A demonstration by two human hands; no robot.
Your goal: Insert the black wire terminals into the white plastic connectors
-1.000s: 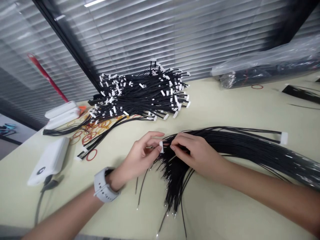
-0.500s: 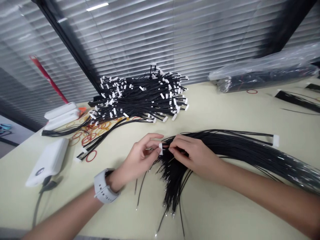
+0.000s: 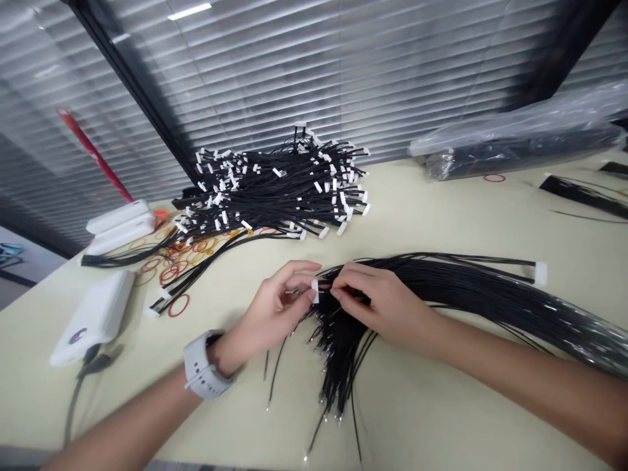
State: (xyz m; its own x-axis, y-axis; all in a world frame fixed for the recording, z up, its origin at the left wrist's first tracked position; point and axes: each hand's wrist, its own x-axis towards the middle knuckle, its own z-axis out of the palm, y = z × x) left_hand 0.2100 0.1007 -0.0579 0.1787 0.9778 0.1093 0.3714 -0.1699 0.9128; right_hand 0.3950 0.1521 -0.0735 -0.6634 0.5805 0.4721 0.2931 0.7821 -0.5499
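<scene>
My left hand (image 3: 282,297) pinches a small white connector housing (image 3: 314,292) between thumb and fingers. Just to its right, my right hand (image 3: 375,294) is closed, its thumb and forefinger pinching a black wire (image 3: 326,285) that points at the housing. Whether the wire tip sits inside the housing is too small to tell. Under both hands lies a thick bundle of black wires (image 3: 456,281), its loose ends with shiny metal terminals (image 3: 338,415) fanning toward me. Another white connector (image 3: 540,273) is on wires at the bundle's right.
A large pile of black cables with white connectors (image 3: 275,190) lies at the back. Rubber bands (image 3: 179,268), a white power bank (image 3: 95,317) with a plugged cable and stacked white boxes (image 3: 120,226) are at left. A plastic-wrapped bundle (image 3: 520,150) lies at back right.
Both hands keep the same pinch and nearly the same place. Only a very slight shift of the camera view shows.
</scene>
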